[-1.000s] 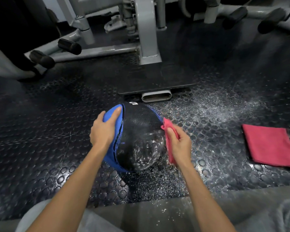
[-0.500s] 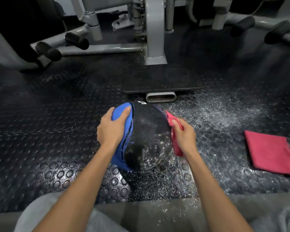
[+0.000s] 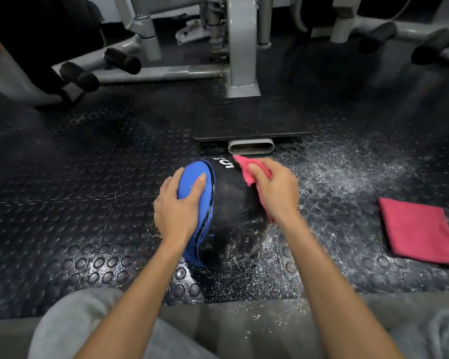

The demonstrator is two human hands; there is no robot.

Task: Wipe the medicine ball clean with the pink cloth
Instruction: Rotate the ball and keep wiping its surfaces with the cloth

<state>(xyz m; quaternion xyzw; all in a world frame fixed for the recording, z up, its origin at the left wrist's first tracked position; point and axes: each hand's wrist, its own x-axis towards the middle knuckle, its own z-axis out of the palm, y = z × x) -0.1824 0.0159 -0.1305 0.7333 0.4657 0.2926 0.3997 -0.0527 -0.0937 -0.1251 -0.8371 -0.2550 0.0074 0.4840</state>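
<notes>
A black and blue medicine ball [image 3: 231, 211] rests on the studded rubber floor in front of me, with white speckles on its lower black face. My left hand [image 3: 178, 206] lies flat on the blue panel, fingers spread, steadying the ball. My right hand [image 3: 275, 190] grips a bunched pink cloth [image 3: 246, 169] and presses it against the ball's upper right side, near the white number print.
A second folded pink cloth [image 3: 420, 229] lies on the floor to the right. White powder is scattered over the floor [image 3: 347, 172] right of the ball. Grey gym machine frames [image 3: 241, 47] with black padded rollers [image 3: 122, 60] stand behind. My knees fill the bottom edge.
My right hand with the cloth has slid up from the ball's lower right side to its upper right. My left hand has stayed on the blue panel.
</notes>
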